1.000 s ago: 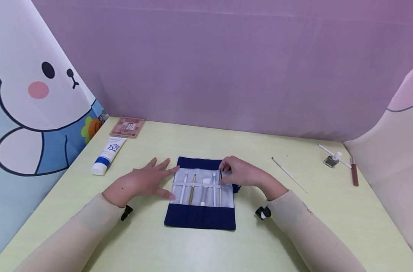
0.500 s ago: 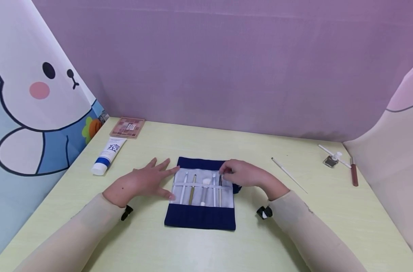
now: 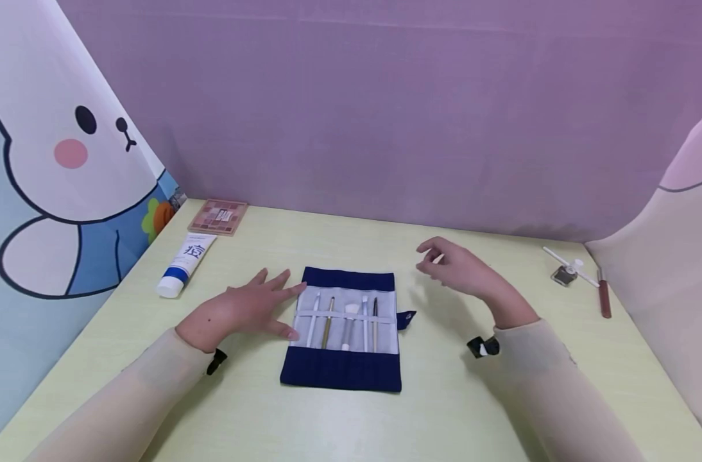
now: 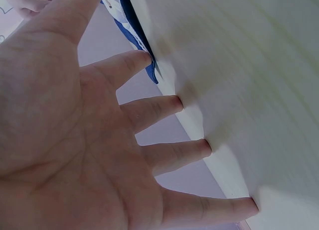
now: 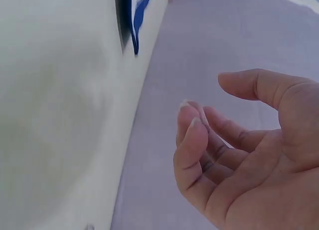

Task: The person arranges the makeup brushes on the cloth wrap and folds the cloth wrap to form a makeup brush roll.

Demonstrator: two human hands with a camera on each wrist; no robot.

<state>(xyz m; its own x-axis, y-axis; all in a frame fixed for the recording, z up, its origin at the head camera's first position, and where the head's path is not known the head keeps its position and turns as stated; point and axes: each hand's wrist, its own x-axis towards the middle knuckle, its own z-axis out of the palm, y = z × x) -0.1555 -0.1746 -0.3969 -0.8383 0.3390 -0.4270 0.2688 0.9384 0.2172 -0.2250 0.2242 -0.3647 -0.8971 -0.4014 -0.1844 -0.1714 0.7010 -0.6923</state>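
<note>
A navy brush roll (image 3: 341,370) with a pale lining lies unfolded on the table, several slim makeup brushes standing side by side under its elastic strap. Among them are a gold-handled brush (image 3: 328,322), a white-tipped brush (image 3: 350,326) and a dark-tipped brush (image 3: 375,324) at the right end. My left hand (image 3: 248,310) spreads its fingers at the roll's left edge, fingertips touching the cloth and the table in the left wrist view. Above the table, right of the roll, my right hand (image 3: 457,266) hovers with nothing in its loosely bent fingers (image 5: 192,145).
At the back left lie a pink palette (image 3: 218,217) and a white tube (image 3: 186,264) with a blue band. Far right are a small bottle (image 3: 565,274), a white stick (image 3: 554,256) and a brown-handled tool (image 3: 604,299). A purple curtain (image 3: 385,128) closes the back.
My right hand has let go of the dark-tipped brush in the roll and moved up and right. The thin white brush seen right of the roll is now hidden behind it. The left hand stays put.
</note>
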